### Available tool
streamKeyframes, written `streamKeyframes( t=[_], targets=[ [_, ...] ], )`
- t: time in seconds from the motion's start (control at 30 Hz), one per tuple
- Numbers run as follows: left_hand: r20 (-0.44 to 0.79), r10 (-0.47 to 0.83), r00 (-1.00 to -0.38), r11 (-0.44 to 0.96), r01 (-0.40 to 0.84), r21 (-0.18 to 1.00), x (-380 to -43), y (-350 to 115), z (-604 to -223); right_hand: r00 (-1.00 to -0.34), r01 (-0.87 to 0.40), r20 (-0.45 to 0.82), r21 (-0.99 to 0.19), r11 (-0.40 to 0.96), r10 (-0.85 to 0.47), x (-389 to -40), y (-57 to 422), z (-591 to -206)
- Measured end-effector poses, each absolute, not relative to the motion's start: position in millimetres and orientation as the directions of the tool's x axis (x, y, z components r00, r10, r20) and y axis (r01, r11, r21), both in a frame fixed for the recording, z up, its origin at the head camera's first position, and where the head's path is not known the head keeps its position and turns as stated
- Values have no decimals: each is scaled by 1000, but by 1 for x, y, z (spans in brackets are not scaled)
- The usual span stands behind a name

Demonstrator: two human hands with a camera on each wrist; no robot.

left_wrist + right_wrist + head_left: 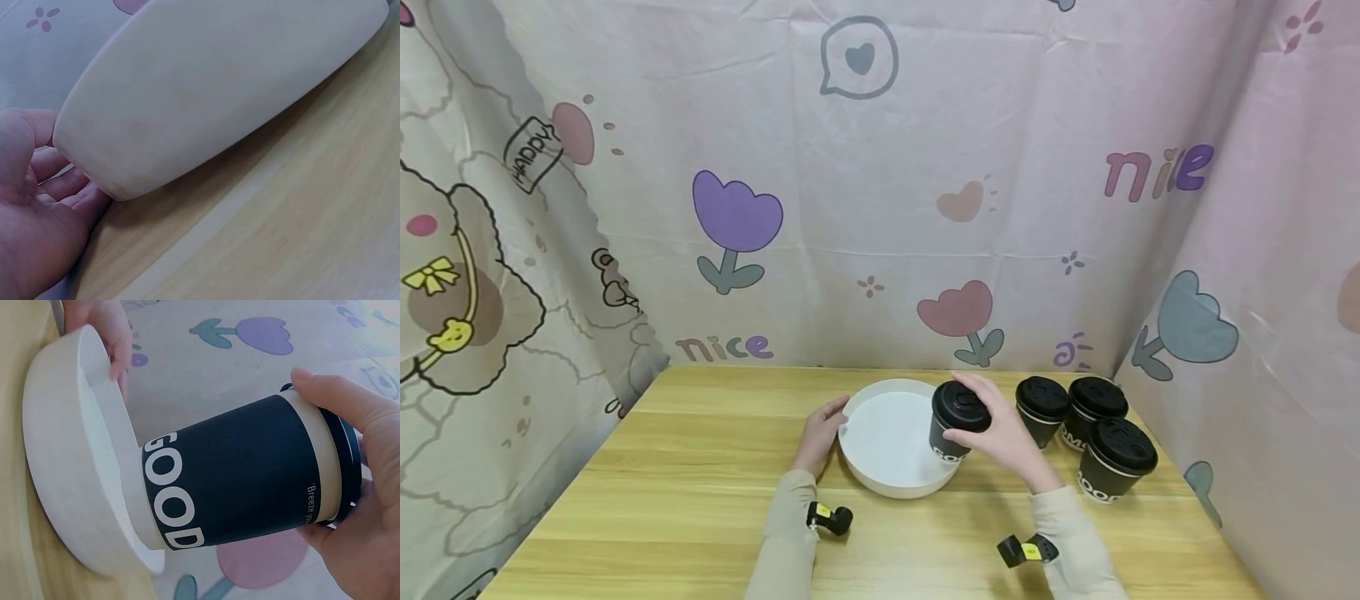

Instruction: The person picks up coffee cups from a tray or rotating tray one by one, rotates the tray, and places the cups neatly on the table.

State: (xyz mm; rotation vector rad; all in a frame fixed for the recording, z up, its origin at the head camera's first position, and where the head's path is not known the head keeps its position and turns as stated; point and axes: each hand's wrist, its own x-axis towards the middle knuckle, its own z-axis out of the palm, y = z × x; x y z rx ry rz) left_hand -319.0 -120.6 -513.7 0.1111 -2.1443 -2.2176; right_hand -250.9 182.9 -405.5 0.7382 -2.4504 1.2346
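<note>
A dark paper coffee cup (951,433) with a black lid and white lettering is in my right hand (1000,429). Thumb and fingers grip it around the lid end, and in the right wrist view the base of the cup (237,478) overlaps the near rim of a round white dish (69,462). From the head view, the cup stands over the right part of that dish (887,433). My left hand (820,433) holds the dish at its left side. The left wrist view shows the thumb by the rim and the other fingers against the lower wall (187,106).
To the right of my right hand stand three more lidded coffee cups: one nearer the dish (1041,408), one behind (1096,408) and one in front (1116,458). All rest on a wooden table (685,500). A printed curtain (850,208) hangs behind and at both sides.
</note>
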Motion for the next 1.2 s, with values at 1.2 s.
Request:
streamKeyframes(
  t=[1.2],
  targets=[
    [-21, -32, -999, -31, -20, 999, -310, -120, -496, -854, -458, 485, -536, 709, -186, -222, 285, -448]
  ],
)
